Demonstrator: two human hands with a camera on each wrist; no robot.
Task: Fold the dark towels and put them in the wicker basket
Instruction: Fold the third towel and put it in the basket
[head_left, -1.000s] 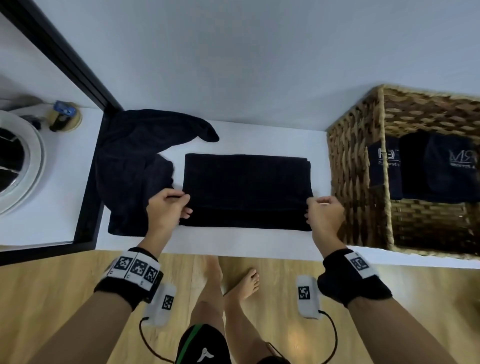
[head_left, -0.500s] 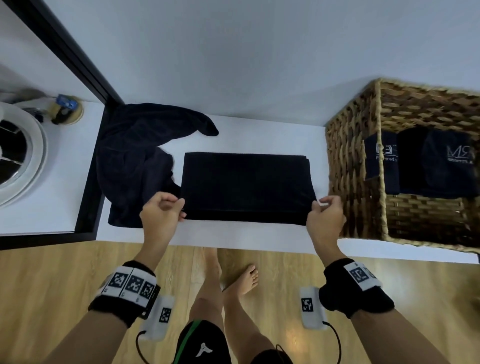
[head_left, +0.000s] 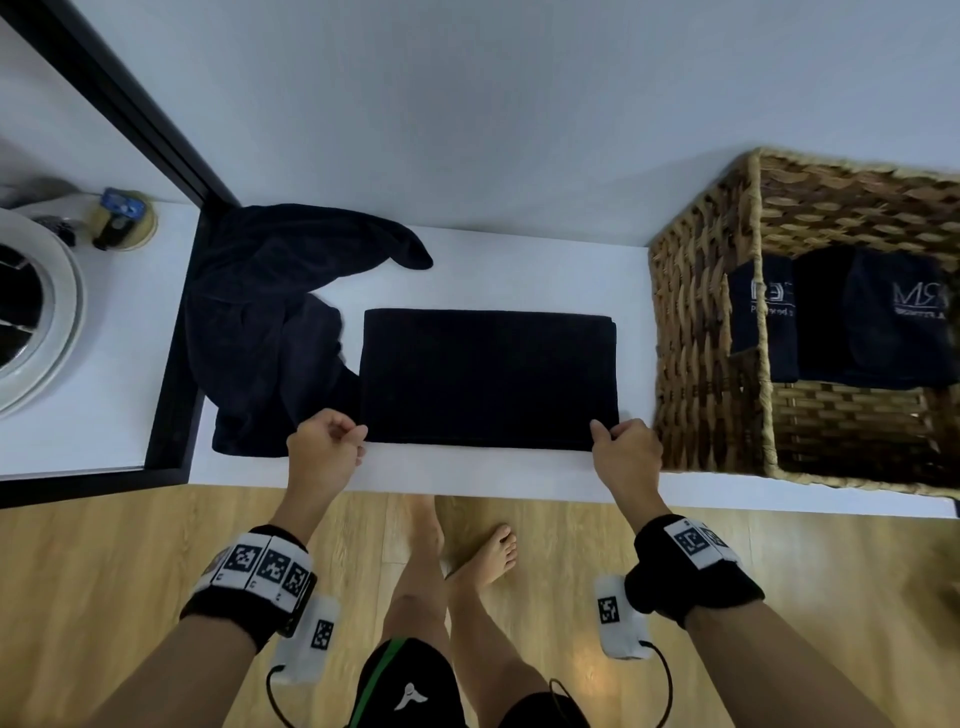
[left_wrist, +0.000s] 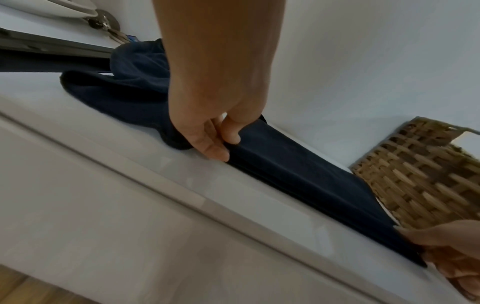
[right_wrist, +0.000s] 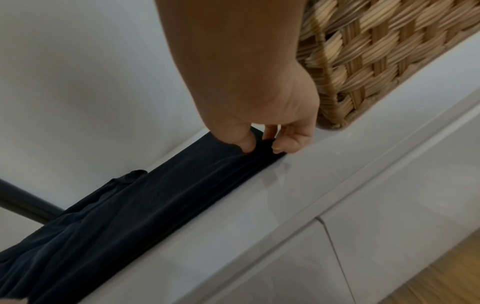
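A dark towel (head_left: 488, 379), folded into a flat rectangle, lies on the white counter (head_left: 467, 470). My left hand (head_left: 332, 441) pinches its near left corner, with thumb and fingers (left_wrist: 213, 144) closed on the edge. My right hand (head_left: 621, 441) pinches the near right corner (right_wrist: 262, 144) in the same way. The wicker basket (head_left: 696, 332) stands just right of the towel and holds folded dark towels (head_left: 852, 322) with white lettering. A heap of unfolded dark towels (head_left: 260, 322) lies to the left of the folded one.
A black frame (head_left: 171, 395) borders the counter on the left, with a white round appliance (head_left: 36, 322) and a small blue-topped object (head_left: 122, 218) beyond it. The pale wall (head_left: 467, 104) runs along the back. Wooden floor and my bare feet (head_left: 483, 551) lie below the counter edge.
Both hands slid toward me along the towel's sides to its near corners and now pinch them. The towel stays flat on the counter.
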